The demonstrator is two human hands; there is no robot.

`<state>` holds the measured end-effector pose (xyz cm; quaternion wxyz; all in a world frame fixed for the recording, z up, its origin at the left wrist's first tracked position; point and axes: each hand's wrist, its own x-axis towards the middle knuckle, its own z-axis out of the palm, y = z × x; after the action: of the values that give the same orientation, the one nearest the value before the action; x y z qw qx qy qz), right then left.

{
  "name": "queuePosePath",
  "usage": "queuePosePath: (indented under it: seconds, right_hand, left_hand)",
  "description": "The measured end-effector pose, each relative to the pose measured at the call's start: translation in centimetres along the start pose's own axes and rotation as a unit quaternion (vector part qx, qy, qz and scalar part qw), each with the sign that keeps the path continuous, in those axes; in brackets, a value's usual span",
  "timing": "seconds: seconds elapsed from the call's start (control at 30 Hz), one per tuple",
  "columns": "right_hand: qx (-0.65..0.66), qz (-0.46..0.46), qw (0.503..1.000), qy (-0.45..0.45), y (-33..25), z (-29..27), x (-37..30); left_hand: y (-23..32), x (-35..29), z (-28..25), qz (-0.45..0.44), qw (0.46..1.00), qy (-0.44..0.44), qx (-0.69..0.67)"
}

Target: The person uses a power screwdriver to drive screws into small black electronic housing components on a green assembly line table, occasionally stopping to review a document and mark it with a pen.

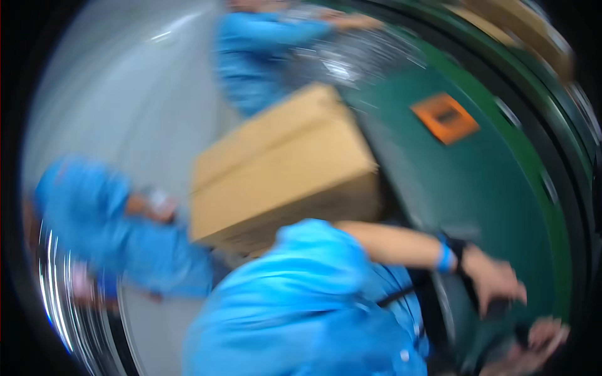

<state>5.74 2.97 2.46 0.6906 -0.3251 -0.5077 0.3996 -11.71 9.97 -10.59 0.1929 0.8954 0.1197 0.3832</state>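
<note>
The picture is smeared by motion. My left arm, in a blue sleeve, reaches right across the lower middle. My left hand (492, 279) is over the green work surface (483, 188), thumb and fingers apart and bent downward. A blue band (446, 255) and a black strap (461, 254) circle its wrist. Just under the fingers is a dark patch I cannot make out. Close by, at the lower right, my right hand (533, 351) is partly in view, with its fingers blurred. Whether it holds anything does not show.
A large brown cardboard box (282, 163) stands left of the work surface. An orange square (445, 118) lies farther up the green surface, near clear plastic bags (351, 59). Two people in blue, one at the far end (251, 56) and one at left (119, 225), are nearby.
</note>
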Motion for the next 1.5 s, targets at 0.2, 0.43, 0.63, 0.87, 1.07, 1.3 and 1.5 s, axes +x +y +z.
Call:
queuePosePath:
  seconds: [0.2, 0.43, 0.63, 0.87, 1.07, 1.3, 1.5]
  right_hand:
    - [0.164, -0.009, 0.977, -0.134, 5.0, 2.8, 0.1]
    - [0.125, 0.018, 0.962, -0.241, 5.9, 0.2, 0.6]
    - [0.077, 0.023, 0.977, -0.197, 7.6, 0.6, -0.4]
    - [0.017, 0.021, 0.994, -0.110, 8.2, 1.1, -1.4]
    - [-0.014, 0.023, 0.996, -0.088, 8.3, 1.8, -1.6]
    - [-0.046, 0.030, 0.996, -0.071, 7.8, 2.6, -1.7]
    - [-0.067, 0.032, 0.996, -0.056, 7.6, 3.0, -1.7]
  left_hand:
    - [0.8, -3.4, -3.8, -0.142, 0.980, -0.078, -0.112]
    - [0.4, -2.2, -3.1, -0.155, 0.977, -0.101, -0.107]
    - [0.1, -2.7, -2.7, -0.168, 0.977, -0.088, -0.100]
    - [-0.1, -2.5, -3.1, -0.094, 0.984, -0.054, -0.141]
    - [1.3, -1.9, -4.5, -0.099, 0.981, -0.084, -0.143]
    - [0.6, -2.1, -4.0, -0.070, 0.984, -0.084, -0.140]
    - [1.1, -2.1, -4.5, -0.073, 0.983, -0.084, -0.144]
